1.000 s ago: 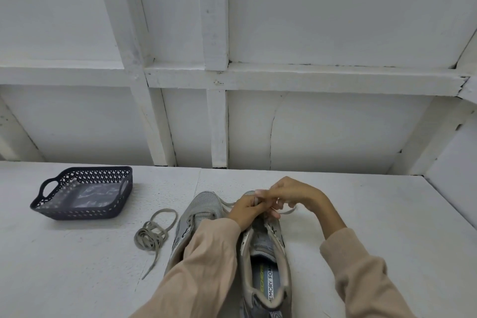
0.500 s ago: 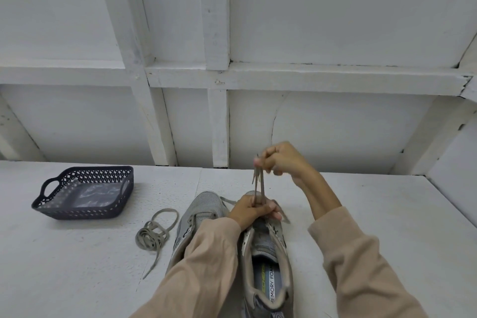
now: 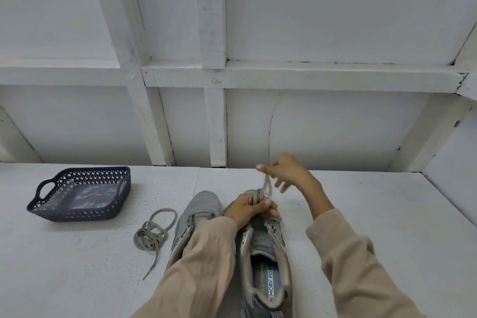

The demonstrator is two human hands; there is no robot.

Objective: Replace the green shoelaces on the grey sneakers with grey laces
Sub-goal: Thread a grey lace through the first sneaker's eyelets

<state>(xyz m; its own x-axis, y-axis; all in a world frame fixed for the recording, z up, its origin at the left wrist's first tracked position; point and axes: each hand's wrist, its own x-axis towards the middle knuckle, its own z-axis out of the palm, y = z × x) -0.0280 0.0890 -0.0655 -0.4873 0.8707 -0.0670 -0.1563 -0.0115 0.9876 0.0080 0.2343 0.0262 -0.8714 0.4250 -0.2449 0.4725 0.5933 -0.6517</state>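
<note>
Two grey sneakers lie side by side on the white table, toes pointing away from me. The right sneaker [image 3: 268,255] shows its open insole. My left arm covers part of the left sneaker [image 3: 201,208]. My left hand [image 3: 249,210] pinches a grey lace [image 3: 265,186] at the toe end of the right sneaker. My right hand [image 3: 286,171] is raised just above and behind it, holding the upper end of that lace with the other fingers spread. A second grey lace [image 3: 152,233] lies bundled on the table left of the sneakers.
A dark perforated plastic basket [image 3: 46,210] with handles stands at the left of the table. A white wall with wooden framing rises directly behind the table. The table edge [image 3: 449,204] runs diagonally at the right.
My right hand first rose from beside my left hand, pulling the lace upward, then came back down lower and to the right. My left hand stayed on the right sneaker.
</note>
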